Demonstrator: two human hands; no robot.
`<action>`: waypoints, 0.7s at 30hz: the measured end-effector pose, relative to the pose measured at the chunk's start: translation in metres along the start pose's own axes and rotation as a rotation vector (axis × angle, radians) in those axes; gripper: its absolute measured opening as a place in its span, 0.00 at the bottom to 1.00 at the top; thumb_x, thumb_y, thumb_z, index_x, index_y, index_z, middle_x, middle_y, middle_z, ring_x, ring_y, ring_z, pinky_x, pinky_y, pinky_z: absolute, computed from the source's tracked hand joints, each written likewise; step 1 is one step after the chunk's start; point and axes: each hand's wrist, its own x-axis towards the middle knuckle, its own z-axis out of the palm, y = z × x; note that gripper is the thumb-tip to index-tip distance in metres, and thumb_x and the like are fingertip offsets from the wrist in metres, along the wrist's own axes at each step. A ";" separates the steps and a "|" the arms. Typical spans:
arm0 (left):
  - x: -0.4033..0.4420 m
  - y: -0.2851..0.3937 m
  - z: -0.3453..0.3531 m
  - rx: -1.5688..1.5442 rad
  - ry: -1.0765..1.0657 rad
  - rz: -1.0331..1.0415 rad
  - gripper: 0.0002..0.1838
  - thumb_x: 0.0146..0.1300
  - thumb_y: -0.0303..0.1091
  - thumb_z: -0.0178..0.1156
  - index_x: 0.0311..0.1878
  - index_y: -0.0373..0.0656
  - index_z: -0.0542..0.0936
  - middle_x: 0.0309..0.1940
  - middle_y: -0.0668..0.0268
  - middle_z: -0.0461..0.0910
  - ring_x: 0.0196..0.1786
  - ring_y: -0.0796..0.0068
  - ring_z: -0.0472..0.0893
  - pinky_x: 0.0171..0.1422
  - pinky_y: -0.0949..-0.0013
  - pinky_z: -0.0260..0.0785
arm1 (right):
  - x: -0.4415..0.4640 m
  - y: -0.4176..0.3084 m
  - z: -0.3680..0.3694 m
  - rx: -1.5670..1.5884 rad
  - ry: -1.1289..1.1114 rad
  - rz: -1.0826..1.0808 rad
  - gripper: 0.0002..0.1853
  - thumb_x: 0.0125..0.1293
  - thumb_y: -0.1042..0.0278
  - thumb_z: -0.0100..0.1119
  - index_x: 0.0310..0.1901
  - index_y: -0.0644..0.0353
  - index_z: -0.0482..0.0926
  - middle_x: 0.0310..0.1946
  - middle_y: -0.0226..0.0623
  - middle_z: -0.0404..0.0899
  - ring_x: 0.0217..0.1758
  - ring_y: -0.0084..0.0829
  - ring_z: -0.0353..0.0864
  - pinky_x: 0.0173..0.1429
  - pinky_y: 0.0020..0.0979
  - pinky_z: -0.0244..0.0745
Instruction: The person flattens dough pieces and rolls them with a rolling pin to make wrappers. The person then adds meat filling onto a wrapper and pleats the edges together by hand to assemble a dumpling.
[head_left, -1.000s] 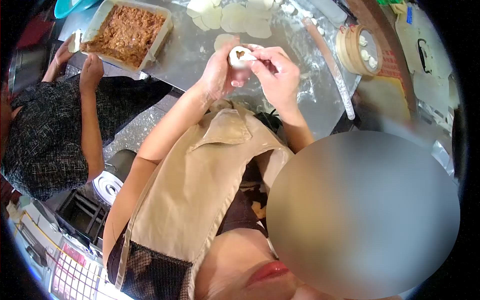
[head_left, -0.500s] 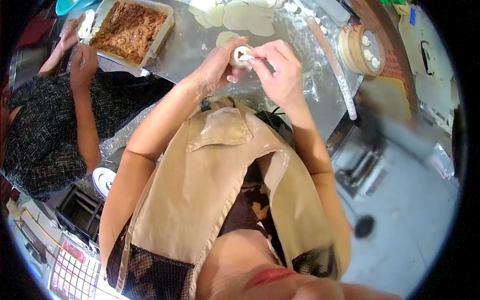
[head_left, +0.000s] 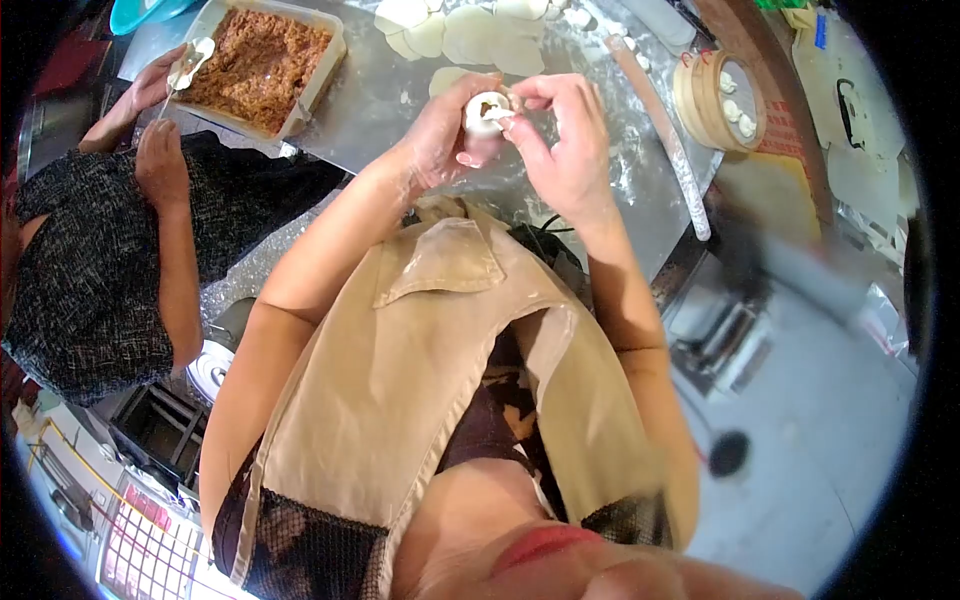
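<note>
A small white dough bun (head_left: 478, 122) with brown filling showing through its top opening sits cupped in my left hand (head_left: 440, 125). My left fingers curl around its side. With thumb and fingertips, my right hand (head_left: 565, 130) pinches the pleated rim of the same bun. Both hands are held above the metal table's near edge. Just beyond them a round dough wrapper (head_left: 450, 78) lies on the table, and more overlapping wrappers (head_left: 490, 38) spread farther back.
A tub of brown filling (head_left: 330, 62) stands at the back left, beside a co-worker's hand (head_left: 155, 80) holding a wrapper. A floured rolling pin (head_left: 660, 135) lies to the right. Past it stands a bamboo steamer (head_left: 705, 100) with several small buns. The metal table (head_left: 370, 115) carries scattered flour.
My right fingers have shifted slightly along the bun's rim, and the index finger is raised more. At the left, the co-worker's wrapper has moved toward the filling tub.
</note>
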 end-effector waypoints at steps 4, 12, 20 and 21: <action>0.001 0.002 -0.003 0.017 -0.020 -0.017 0.17 0.66 0.45 0.46 0.31 0.42 0.73 0.21 0.69 0.71 0.15 0.87 0.61 0.13 0.83 0.46 | -0.002 0.009 0.001 -0.104 -0.064 -0.101 0.10 0.48 0.79 0.61 0.35 0.58 0.76 0.34 0.35 0.70 0.39 0.38 0.68 0.45 0.36 0.65; -0.005 0.007 0.003 0.128 0.037 -0.063 0.16 0.65 0.44 0.46 0.29 0.43 0.72 0.20 0.72 0.69 0.15 0.88 0.59 0.14 0.83 0.43 | 0.001 0.004 0.000 -0.192 -0.068 -0.176 0.11 0.47 0.78 0.61 0.35 0.56 0.77 0.35 0.33 0.69 0.39 0.38 0.66 0.47 0.37 0.62; -0.001 0.015 0.003 0.245 0.035 -0.178 0.16 0.64 0.47 0.46 0.29 0.45 0.72 0.19 0.73 0.68 0.15 0.88 0.59 0.14 0.83 0.43 | 0.003 0.003 -0.006 -0.189 -0.081 -0.200 0.11 0.47 0.78 0.62 0.35 0.56 0.77 0.35 0.31 0.71 0.40 0.37 0.67 0.47 0.35 0.63; -0.001 0.017 0.004 0.285 0.036 -0.199 0.17 0.64 0.49 0.45 0.31 0.44 0.72 0.20 0.72 0.68 0.15 0.88 0.59 0.14 0.82 0.43 | 0.004 0.004 -0.007 -0.201 -0.095 -0.207 0.11 0.47 0.79 0.62 0.34 0.57 0.77 0.35 0.31 0.71 0.40 0.36 0.67 0.47 0.35 0.63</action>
